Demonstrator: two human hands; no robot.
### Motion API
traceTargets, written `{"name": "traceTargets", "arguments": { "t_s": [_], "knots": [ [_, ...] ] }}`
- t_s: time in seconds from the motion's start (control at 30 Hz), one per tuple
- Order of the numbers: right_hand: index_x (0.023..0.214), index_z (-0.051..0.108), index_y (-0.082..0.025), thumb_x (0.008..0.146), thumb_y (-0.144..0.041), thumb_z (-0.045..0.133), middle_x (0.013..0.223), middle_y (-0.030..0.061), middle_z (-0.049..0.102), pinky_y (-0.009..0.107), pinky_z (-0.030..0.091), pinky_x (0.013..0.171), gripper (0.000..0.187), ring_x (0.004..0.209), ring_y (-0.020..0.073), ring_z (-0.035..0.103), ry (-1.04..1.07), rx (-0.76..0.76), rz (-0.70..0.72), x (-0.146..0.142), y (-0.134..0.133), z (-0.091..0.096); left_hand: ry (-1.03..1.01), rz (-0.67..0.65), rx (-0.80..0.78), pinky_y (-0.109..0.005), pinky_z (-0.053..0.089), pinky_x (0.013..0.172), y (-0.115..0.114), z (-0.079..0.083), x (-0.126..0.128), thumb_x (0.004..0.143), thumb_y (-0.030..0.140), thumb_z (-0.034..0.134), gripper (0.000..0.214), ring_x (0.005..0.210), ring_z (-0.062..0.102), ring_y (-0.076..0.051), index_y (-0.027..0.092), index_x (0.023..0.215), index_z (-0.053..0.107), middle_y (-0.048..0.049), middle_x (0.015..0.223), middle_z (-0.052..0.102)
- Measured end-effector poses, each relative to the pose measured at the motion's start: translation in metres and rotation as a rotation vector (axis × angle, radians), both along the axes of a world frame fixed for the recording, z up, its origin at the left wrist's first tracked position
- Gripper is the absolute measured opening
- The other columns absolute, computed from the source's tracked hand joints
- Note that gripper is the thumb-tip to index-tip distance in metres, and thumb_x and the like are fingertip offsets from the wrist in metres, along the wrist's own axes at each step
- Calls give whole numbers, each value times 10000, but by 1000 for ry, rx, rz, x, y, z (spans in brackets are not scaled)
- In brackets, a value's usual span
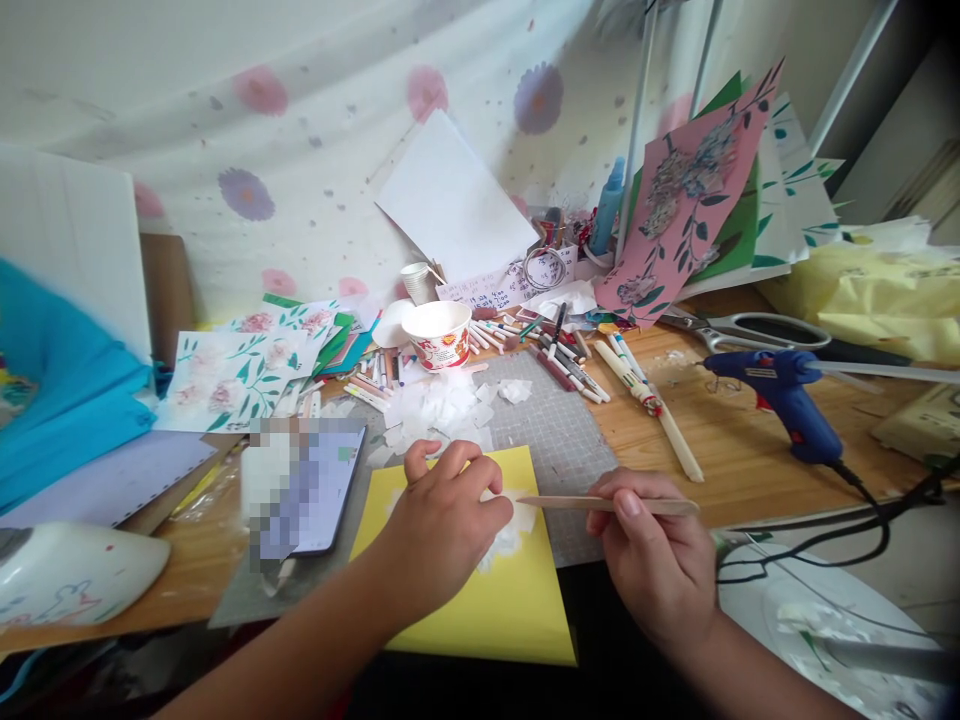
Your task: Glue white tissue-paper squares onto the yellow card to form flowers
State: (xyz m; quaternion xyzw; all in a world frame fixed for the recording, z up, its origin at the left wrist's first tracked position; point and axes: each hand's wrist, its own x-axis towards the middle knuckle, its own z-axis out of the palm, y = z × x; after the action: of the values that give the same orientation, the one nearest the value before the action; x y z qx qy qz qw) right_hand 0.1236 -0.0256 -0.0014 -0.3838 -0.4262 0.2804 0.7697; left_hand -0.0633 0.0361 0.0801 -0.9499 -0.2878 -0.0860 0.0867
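A sheet of yellow paper [480, 620] lies at the table's front edge, partly over a grey cutting mat [581, 430]. White paper scraps [506, 545] are clustered on its middle, partly hidden by my left hand [454, 535]. The fingers of that hand are bent and drawn together over the cluster; whatever is between the fingertips cannot be made out. My right hand [660, 560] grips a flat wooden craft stick [570, 502], whose tip points left toward the left fingertips. Beyond the yellow sheet, loose torn white paper [442, 405] is heaped on the mat.
A phone [330, 490] lies left of the yellow sheet. Behind the mat stand a paper bowl [437, 335] and several scattered markers [570, 370]. Toward the right are a blue glue gun [787, 390] with its cable and large scissors [750, 328]. Flower pictures [244, 370] lie at left.
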Motion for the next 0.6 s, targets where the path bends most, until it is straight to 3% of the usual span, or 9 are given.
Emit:
{"name": "traceTargets", "arguments": {
  "t_s": [0.13, 0.37, 0.47, 0.6],
  "knots": [
    [807, 641, -206, 977, -266, 522, 683, 19, 594, 280, 427, 523, 216, 574, 150, 542, -187, -55, 13, 2, 0, -2, 2, 1, 4, -468, 209, 851, 1, -1, -1, 811, 47, 652, 195, 1019, 504, -239, 235, 766, 624, 16, 950, 663],
    [690, 583, -216, 975, -284, 504, 570, -26, 546, 237, 400, 460, 303, 477, 119, 514, -472, -72, 71, 4, 8, 23, -11, 115, -136, -454, 222, 853, 3, 2, 1, 819, 143, 682, 125, 992, 527, -234, 261, 854, 662, 24, 960, 649],
    [689, 586, -215, 984, -311, 487, 576, -24, 545, 236, 394, 452, 326, 474, 117, 516, -523, -80, 80, 4, 9, 24, -56, 178, -214, -449, 224, 858, 3, 3, 0, 800, 188, 709, 139, 1000, 535, -241, 272, 906, 679, 16, 976, 648],
    [713, 597, -208, 981, -324, 504, 581, -24, 559, 239, 401, 467, 307, 480, 116, 520, -449, -128, 116, 3, 12, 19, -140, 155, -251, -433, 230, 862, 1, 2, -1, 801, 157, 678, 153, 984, 540, -226, 272, 903, 681, 9, 985, 654]
  ]
}}
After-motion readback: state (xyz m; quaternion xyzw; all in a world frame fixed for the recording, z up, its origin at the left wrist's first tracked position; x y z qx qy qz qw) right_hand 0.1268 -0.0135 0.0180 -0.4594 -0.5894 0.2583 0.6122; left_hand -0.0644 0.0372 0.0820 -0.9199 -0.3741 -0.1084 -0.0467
